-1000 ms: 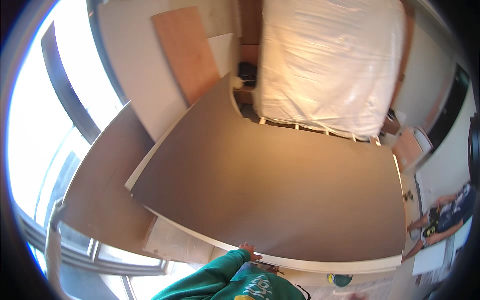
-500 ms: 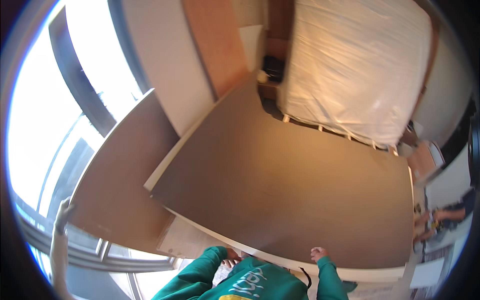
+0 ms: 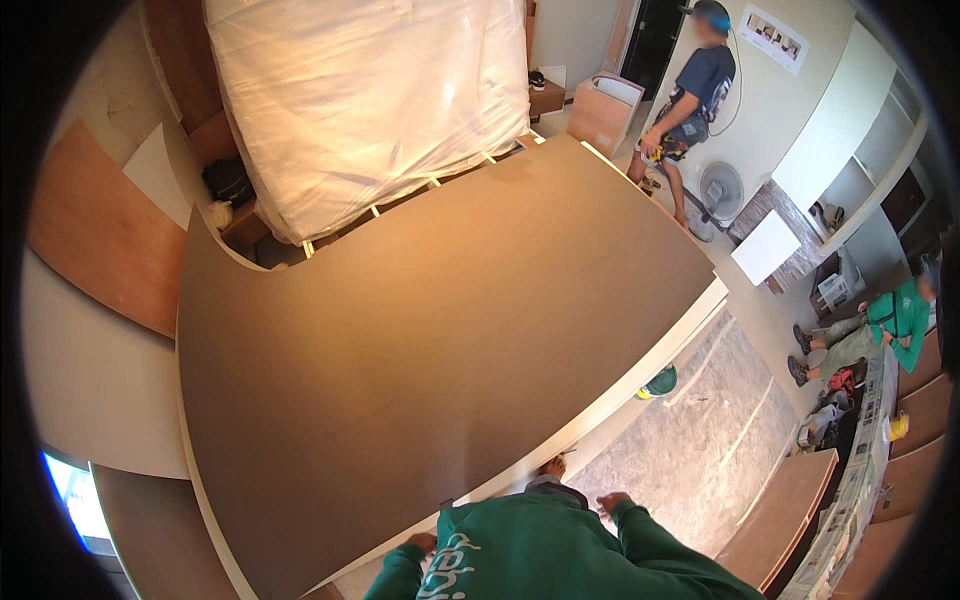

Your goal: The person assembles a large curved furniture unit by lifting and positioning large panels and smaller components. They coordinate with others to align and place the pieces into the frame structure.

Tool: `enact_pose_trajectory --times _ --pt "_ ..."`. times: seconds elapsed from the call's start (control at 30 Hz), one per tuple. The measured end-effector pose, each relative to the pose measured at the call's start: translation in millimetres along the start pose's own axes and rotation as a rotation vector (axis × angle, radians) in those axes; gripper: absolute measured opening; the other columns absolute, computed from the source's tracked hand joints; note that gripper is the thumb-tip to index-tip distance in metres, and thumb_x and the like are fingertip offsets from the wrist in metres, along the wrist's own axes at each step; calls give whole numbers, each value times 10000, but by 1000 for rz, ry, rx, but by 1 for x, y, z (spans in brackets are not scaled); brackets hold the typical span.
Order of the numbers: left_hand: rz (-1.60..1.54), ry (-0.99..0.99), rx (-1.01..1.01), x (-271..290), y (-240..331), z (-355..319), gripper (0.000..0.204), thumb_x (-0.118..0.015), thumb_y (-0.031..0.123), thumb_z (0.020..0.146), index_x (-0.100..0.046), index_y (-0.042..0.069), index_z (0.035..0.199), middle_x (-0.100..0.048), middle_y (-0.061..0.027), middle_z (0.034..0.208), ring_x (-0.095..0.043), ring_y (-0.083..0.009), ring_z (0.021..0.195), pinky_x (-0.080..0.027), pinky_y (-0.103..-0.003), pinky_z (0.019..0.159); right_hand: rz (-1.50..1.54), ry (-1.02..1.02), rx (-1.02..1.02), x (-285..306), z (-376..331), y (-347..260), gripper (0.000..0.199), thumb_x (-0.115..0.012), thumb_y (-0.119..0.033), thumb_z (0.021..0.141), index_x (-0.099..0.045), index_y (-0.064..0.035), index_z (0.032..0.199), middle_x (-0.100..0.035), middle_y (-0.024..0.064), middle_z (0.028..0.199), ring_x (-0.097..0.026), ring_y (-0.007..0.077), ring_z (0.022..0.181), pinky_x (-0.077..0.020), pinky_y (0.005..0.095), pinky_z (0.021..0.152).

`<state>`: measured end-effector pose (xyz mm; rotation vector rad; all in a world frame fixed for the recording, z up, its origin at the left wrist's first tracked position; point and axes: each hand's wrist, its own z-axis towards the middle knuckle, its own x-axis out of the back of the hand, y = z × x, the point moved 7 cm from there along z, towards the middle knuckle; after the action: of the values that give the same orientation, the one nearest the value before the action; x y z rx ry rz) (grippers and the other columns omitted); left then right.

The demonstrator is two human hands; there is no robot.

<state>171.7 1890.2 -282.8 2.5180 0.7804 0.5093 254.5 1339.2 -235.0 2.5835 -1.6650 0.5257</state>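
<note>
A large brown panel [image 3: 450, 320] with pale edges lies flat before me, raised above the floor. My left hand [image 3: 421, 543] is at its near edge, partly covered by my green sleeve; its fingers are too small and hidden to read. Further right, my right hand [image 3: 613, 502] hangs beside my body over the floor. Its fingers look loosely apart, with nothing visible in them. Below the panel's near edge, a foot [image 3: 555, 466] shows in part.
A plastic-wrapped mattress-like slab [image 3: 380, 100] leans beyond the panel. One person in dark clothes [image 3: 700, 85] stands at the far right corner; another in green [image 3: 895, 320] is farther right. A fan [image 3: 722, 190], green bucket [image 3: 657, 382] and brown boards [image 3: 785, 510] are around.
My view has swung right, bringing the room's right side and two people into sight. The hand at the left-hand board has left view. My right hand is now off the panel, over the floor.
</note>
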Motion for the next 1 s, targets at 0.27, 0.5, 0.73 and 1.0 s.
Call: enact_pose_trajectory --times 0.27,0.5,0.73,1.0 --pt "-180 668 97 157 85 -28 560 -543 534 831 -668 47 1079 -600 -218 1175 -547 -365 1128 -407 -428 984 -743 -121 330 -14 -36 33 412 -512 -322 923 -517 -55 1237 -658 189 1049 -630 330 963 -487 458 822" --pt "230 566 -11 137 138 -10 526 -565 542 796 -687 89 1035 -622 -201 1130 -598 -384 1008 -463 -434 895 198 -11 37 48 -22 -42 342 -513 -258 875 -501 -61 1155 -661 161 979 -648 282 688 -499 408 558" --pt "-650 88 312 23 165 -39 660 -526 632 790 -616 111 1187 -557 -191 1253 -561 -363 1103 -420 -434 970 102 -49 112 129 41 -114 354 -464 -266 929 -450 -72 1225 -645 181 1038 -657 320 792 -500 445 573" --pt "-228 546 163 76 156 -74 629 -465 604 864 -587 121 1247 -559 -193 1260 -571 -328 1103 -471 -398 921 -150 -45 152 147 44 -177 373 -448 -258 940 -419 -73 1263 -629 196 1101 -652 331 826 -501 456 605"
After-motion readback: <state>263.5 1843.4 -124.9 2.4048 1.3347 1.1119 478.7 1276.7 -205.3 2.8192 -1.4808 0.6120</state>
